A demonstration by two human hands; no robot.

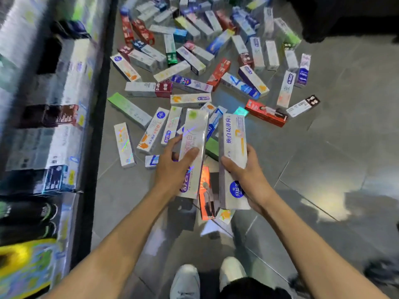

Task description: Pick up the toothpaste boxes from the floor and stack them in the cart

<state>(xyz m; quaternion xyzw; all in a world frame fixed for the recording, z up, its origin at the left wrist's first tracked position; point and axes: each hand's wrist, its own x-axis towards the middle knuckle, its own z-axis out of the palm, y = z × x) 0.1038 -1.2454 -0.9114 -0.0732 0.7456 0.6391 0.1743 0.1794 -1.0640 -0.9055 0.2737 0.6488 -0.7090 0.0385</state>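
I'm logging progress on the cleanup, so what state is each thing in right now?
Left hand: grips a silvery box, lifted off the floor.
Right hand: grips a white box with orange stripe, also lifted.
Loose boxes: still scattered on the floor.
Cart: at left, already holds stacked boxes; blurred.

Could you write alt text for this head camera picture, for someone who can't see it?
A person's left hand and right hand each hold a white toothpaste box, one on the left and another on the right, above a grey tiled floor strewn with many more boxes. A cart of stacked boxes stands at the left.
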